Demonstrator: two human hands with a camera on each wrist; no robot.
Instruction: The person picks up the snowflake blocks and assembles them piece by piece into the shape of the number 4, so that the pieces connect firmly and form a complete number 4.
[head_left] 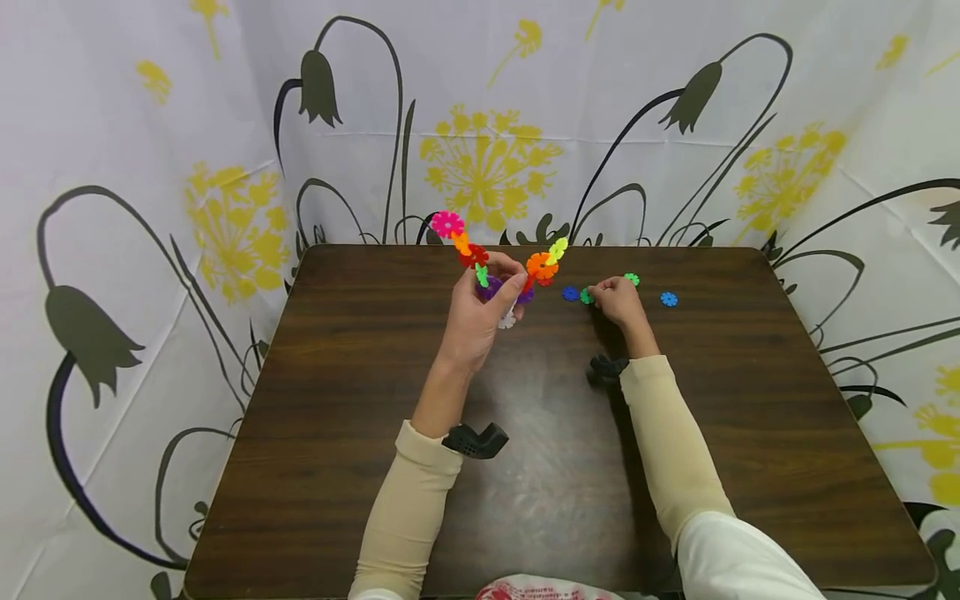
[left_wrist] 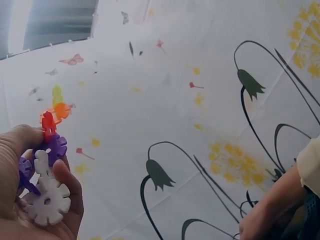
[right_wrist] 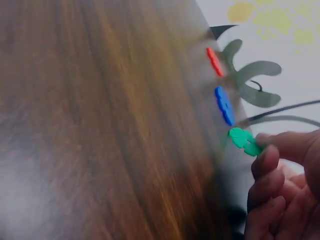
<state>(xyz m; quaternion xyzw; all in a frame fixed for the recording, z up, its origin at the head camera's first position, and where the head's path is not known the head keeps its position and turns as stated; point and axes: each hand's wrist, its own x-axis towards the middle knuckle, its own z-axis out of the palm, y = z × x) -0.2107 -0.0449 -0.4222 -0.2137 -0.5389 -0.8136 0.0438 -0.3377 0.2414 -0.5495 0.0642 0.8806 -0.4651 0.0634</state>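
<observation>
My left hand (head_left: pixel 480 310) grips a joined chain of flower-shaped plastic discs above the table. One arm of the chain runs up through green, red and orange to a pink disc (head_left: pixel 447 223). The other passes red and orange discs (head_left: pixel 542 267) to a yellow disc (head_left: pixel 557 250). Purple pieces and a white disc (left_wrist: pixel 48 201) sit by the fingers in the left wrist view. My right hand (head_left: pixel 621 302) pinches a green disc (right_wrist: pixel 244 140) by its edge, close over the table. Just beside that lies a blue disc (right_wrist: pixel 224 106), with a red disc (right_wrist: pixel 215 62) beyond.
Another green disc (head_left: pixel 632 279) lies behind the right hand, and a second blue disc (head_left: pixel 669 298) to its right. The brown wooden table (head_left: pixel 360 375) ends at a flower-printed white curtain (head_left: pixel 480 75).
</observation>
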